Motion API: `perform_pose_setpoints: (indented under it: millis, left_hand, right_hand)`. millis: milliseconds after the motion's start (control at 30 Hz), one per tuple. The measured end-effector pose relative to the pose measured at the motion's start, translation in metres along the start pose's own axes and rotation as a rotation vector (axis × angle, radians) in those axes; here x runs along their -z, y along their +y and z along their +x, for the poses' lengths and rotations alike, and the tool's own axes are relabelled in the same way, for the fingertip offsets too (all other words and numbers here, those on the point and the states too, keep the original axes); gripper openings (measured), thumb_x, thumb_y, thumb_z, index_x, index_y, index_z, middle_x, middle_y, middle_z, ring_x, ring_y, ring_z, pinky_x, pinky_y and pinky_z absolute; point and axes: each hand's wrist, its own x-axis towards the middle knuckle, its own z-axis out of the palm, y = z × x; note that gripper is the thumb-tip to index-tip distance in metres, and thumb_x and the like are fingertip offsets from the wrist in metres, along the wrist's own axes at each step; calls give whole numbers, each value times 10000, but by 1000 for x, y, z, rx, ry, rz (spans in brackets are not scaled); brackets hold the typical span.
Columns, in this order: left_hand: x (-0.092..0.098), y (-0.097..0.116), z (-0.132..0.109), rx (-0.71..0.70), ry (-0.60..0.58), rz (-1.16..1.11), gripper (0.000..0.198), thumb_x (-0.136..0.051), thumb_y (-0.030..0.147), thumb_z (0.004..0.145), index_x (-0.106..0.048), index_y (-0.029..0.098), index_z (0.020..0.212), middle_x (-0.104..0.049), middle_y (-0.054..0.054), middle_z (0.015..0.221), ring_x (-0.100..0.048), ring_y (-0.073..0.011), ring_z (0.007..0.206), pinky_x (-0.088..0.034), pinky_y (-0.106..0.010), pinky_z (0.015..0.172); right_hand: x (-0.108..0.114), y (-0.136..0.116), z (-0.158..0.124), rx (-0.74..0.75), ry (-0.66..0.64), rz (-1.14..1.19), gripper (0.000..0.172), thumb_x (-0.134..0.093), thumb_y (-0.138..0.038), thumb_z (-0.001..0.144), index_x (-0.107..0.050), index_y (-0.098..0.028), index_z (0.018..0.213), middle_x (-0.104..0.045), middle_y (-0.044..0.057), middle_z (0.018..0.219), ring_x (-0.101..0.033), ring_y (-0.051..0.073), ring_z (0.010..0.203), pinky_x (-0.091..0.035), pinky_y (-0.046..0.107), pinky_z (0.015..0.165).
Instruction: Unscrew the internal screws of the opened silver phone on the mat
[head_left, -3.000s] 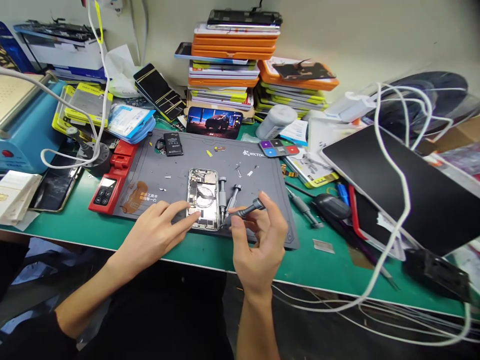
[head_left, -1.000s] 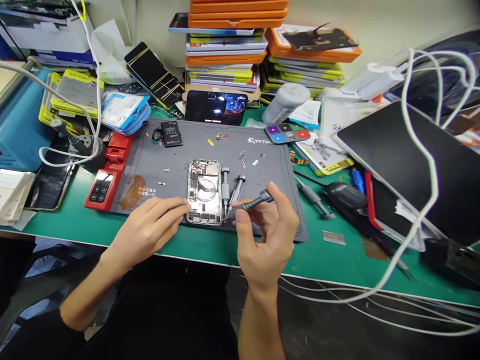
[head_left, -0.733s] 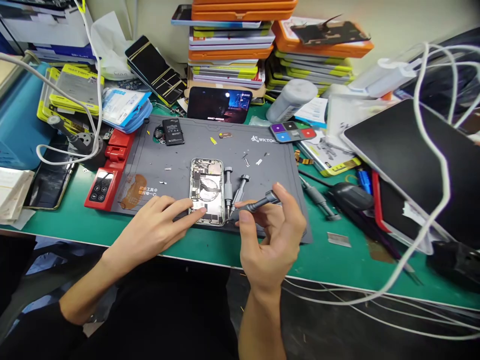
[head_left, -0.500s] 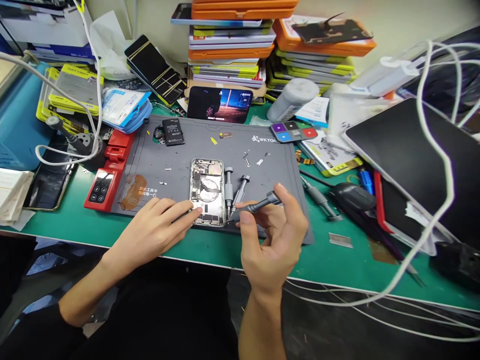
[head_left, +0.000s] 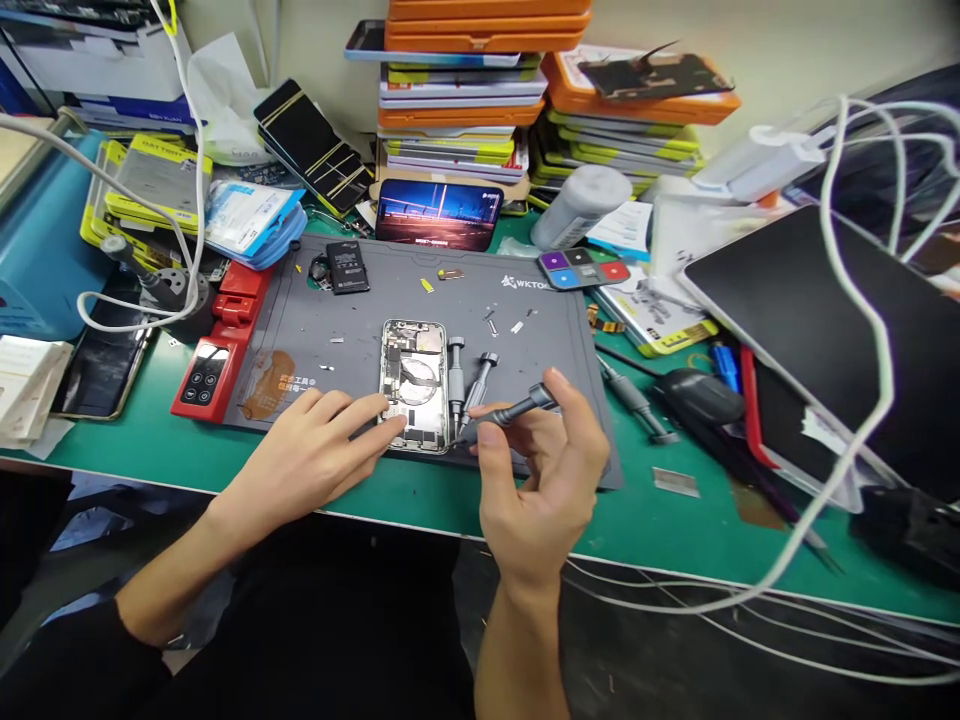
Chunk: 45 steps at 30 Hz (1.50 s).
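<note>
An opened phone [head_left: 415, 383] lies face up on the grey work mat [head_left: 352, 310], its inner parts and a round coil exposed. My left hand [head_left: 319, 455] reaches in from the left, fingers stretched out and resting on the phone's lower left part. In my right hand [head_left: 544, 490] is a grey screwdriver [head_left: 510, 412], pinched between thumb and fingers and slanted, its tip at the phone's lower right corner. Beside the phone's right edge lie a second screwdriver [head_left: 456, 365] and a third screwdriver [head_left: 484, 377]. A black battery [head_left: 348, 267] sits at the back of the mat.
A lit phone [head_left: 439, 215] leans at the back before stacked cases [head_left: 461, 110]. Left stands a red device [head_left: 206, 375]. Tiny loose parts [head_left: 491, 326] dot the mat. Another screwdriver [head_left: 634, 402], a white cable [head_left: 862, 430] and a black panel [head_left: 832, 330] are on the right.
The whole view has shifted slightly. Both hands and the screwdriver keep nearly the same place at the opened phone. The picture on the lit phone has changed.
</note>
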Motion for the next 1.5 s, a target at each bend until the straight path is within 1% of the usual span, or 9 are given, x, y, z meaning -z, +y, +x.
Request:
perform_pose_setpoints:
  millis: [267,500,767,967,1067,1167,1300,1400,1500]
  left_hand:
    - [1,-1,10,15,-87,49,229,-564,125,1070,-650,206,1267,-708,-86,1281,-629,-241,958,-500,-385,800]
    - [1,-9,18,26,-113,-15,154,-549,212,1115,-644,198,1236,-670,-95,1274,-646,-243,998,-525,-374,798]
    - [5,-11,2,45,-36,-133,209,-515,191,1131,-649,161,1289,-691,-119,1332,-681,-261,1080,-576,-425,919]
    - [2,-1,-8,134,42,-134,275,-564,234,1118,-661,198,1373,-689,-130,1347,-676,-265,1110,-562,-421,968]
    - [-1,5,-12,141,45,-103,326,-603,301,1112,-659,235,1427,-701,-127,1331,-667,-280,1106,-554,-428,936]
    - [-3,8,-13,146,55,-93,293,-600,290,1117,-674,226,1393,-707,-121,1353,-657,-278,1130,-543,-424,940]
    - [-2,8,-13,154,48,-100,276,-596,276,1119,-682,215,1374,-708,-113,1378,-650,-278,1132,-534,-425,932]
    - [-3,8,-12,171,51,-116,276,-592,287,1121,-691,203,1365,-712,-114,1373,-649,-283,1128,-536,-433,922]
    - [-4,9,-13,168,65,-128,288,-594,274,1119,-694,198,1379,-717,-114,1377,-651,-282,1122,-538,-438,923]
  right_hand:
    - [-1,1,0,4,9,19,656,-691,-193,1008,-480,-328,1614,-795,76,1089,-796,235,919,-723,360,690]
    - [-1,2,-1,7,3,25,660,-682,-182,1011,-473,-323,1622,-793,73,1073,-791,232,912,-725,369,694]
    - [-1,2,-2,-14,4,42,677,-693,-157,1001,-474,-321,1621,-796,74,1113,-790,210,928,-728,352,731]
    - [-2,1,1,-3,1,37,642,-688,-173,1004,-490,-310,1599,-798,76,1088,-803,237,941,-728,390,762]
    - [-1,-2,5,51,21,151,609,-601,-126,1020,-481,-317,1586,-764,41,1013,-808,214,836,-735,426,770]
    - [1,-7,8,120,71,226,571,-519,-98,1009,-497,-313,1538,-669,-7,955,-739,140,671,-718,367,665]
    - [0,-11,11,172,-31,25,574,-602,-111,959,-526,-279,1502,-640,-13,891,-631,111,620,-545,230,492]
    - [-5,-11,15,303,-160,-195,622,-710,-91,931,-533,-247,1507,-749,-15,889,-653,110,601,-525,235,501]
    - [-9,-9,18,423,-240,-376,383,-681,-42,950,-695,-235,1281,-819,-1,942,-743,110,688,-533,235,562]
